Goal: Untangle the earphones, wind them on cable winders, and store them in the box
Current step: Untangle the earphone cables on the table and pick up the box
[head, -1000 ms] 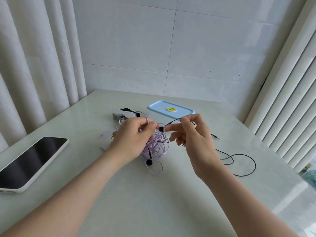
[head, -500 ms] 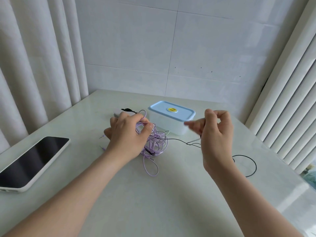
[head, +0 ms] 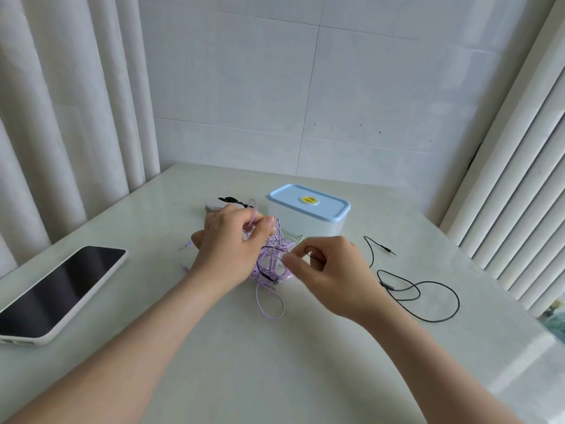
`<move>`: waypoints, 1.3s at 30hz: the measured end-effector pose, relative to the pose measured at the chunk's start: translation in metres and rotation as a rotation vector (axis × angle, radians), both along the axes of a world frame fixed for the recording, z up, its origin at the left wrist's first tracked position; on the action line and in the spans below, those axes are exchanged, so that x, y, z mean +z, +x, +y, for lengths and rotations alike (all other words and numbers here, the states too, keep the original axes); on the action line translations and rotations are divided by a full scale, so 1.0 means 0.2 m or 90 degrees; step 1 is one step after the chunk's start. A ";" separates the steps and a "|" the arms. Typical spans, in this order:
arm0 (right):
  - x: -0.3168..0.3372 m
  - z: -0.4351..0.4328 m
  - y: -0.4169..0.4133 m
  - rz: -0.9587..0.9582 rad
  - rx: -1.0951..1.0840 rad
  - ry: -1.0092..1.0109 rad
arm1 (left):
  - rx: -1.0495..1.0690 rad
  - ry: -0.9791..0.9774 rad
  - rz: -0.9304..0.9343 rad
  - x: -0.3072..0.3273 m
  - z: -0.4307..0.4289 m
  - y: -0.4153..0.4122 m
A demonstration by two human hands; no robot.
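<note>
A tangle of purple earphone cable (head: 273,261) lies at the table's middle, with black strands woven through it. My left hand (head: 229,244) grips the top of the tangle between thumb and fingers. My right hand (head: 328,270) is just right of the tangle with fingers curled, pinching a loop of the black earphone cable (head: 428,296), which trails off in loose loops to the right, its plug lying near the box. The white box (head: 308,214) with a closed blue lid stands behind the tangle. Cable winders (head: 218,203) peek out behind my left hand.
A phone (head: 58,290) in a white case lies screen up at the table's left edge. Curtains hang on the left and vertical blinds on the right. A tiled wall closes the back.
My right hand came down from beside the box and back left to the tangle. More black cable now lies loose on the right. My left hand stayed on the tangle.
</note>
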State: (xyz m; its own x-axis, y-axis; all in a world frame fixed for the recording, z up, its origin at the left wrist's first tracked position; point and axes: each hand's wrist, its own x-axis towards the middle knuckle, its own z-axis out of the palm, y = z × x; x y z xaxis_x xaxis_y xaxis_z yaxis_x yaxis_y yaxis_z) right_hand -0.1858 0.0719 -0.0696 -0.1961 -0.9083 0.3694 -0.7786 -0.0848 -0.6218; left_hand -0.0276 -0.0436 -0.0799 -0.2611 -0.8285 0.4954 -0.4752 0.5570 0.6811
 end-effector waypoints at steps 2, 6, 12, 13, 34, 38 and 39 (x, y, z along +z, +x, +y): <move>0.03 0.01 0.00 -0.129 0.030 -0.066 | -0.001 0.021 0.014 0.01 0.00 0.00; 0.07 0.01 0.00 -0.343 0.001 -0.181 | 0.012 0.023 -0.010 0.01 0.00 0.00; 0.09 0.00 -0.02 -0.526 -0.109 -0.263 | 0.025 -0.034 -0.028 0.00 -0.01 0.00; 0.09 0.00 -0.02 -0.530 -0.134 -0.276 | 0.030 -0.041 -0.039 -0.01 -0.01 0.01; 0.14 0.03 -0.02 -0.524 -0.198 -0.328 | 0.076 -0.140 0.040 0.05 0.08 0.01; 0.16 0.04 -0.02 -0.443 -0.201 -0.370 | -0.084 -0.236 -0.039 0.02 0.12 -0.01; 0.16 0.04 -0.01 -0.421 -0.196 -0.379 | -0.139 -0.236 -0.100 -0.01 0.13 -0.03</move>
